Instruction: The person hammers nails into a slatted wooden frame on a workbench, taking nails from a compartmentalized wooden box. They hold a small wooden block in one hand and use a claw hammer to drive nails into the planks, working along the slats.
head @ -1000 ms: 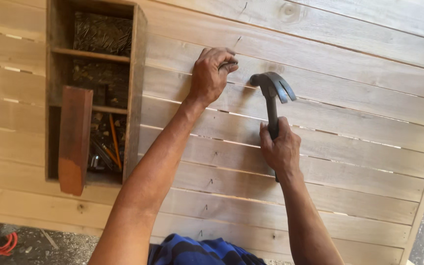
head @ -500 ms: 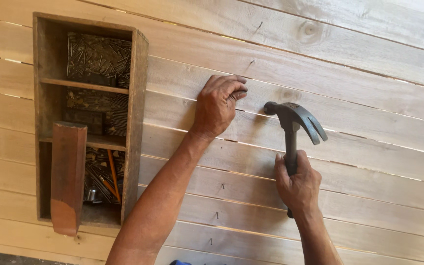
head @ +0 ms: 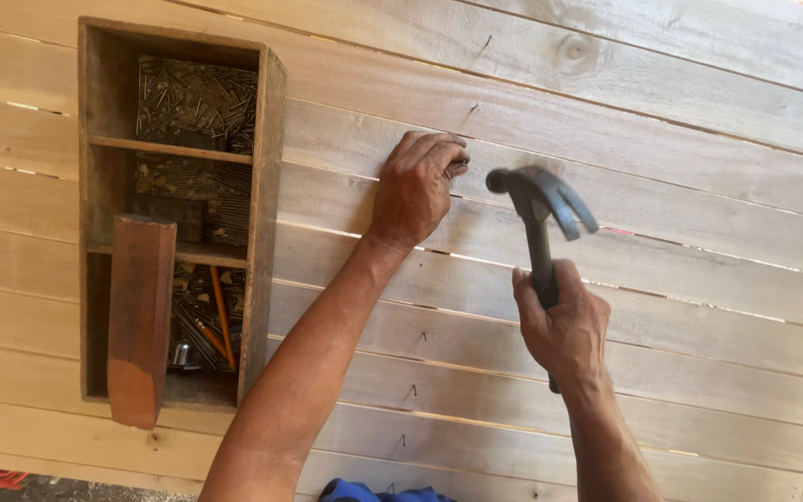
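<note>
Pale wooden planks fill almost the whole frame, laid side by side with thin gaps between them, a knot showing in one at the upper right and a few small nail marks lower down near the middle. Across the left third lies an open wooden tray with three compartments: the upper two are packed with dark nails, the lowest holds loose nails, an orange pencil and some small metal bits. A reddish wooden block lies over the tray's lower left wall.

Near the centre of the frame the left hand rests on a plank, its grip pinched tight on a nail at the fingertips — the nail stands against the wood just above a gap. The right hand is wrapped fully round the handle of a claw hammer, and this is what has changed: half a second ago the hammer head stood well apart from the left hand, off to the right, and now its striking face sits just beside the pinched nail, nearly touching it. I judge the blow to be arriving, with the nail not yet driven and the fingertips very close to the hammer's face.
</note>
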A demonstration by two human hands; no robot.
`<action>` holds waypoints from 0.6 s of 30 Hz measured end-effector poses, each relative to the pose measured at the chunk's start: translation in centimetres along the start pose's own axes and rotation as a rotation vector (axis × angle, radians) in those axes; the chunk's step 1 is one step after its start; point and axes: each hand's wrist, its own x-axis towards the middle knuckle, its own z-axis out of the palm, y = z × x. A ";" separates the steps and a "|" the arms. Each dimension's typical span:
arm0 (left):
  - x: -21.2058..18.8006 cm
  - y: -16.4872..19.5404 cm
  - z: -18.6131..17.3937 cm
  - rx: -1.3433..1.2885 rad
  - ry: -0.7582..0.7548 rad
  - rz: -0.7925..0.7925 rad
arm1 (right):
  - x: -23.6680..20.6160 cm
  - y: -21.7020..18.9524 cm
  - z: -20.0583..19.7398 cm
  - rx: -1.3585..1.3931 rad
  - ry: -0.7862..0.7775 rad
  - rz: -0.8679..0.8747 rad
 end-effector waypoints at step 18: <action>-0.9 -0.4 0.7 0.175 -0.017 0.112 | -1.5 -4.0 -2.2 0.016 0.067 -0.197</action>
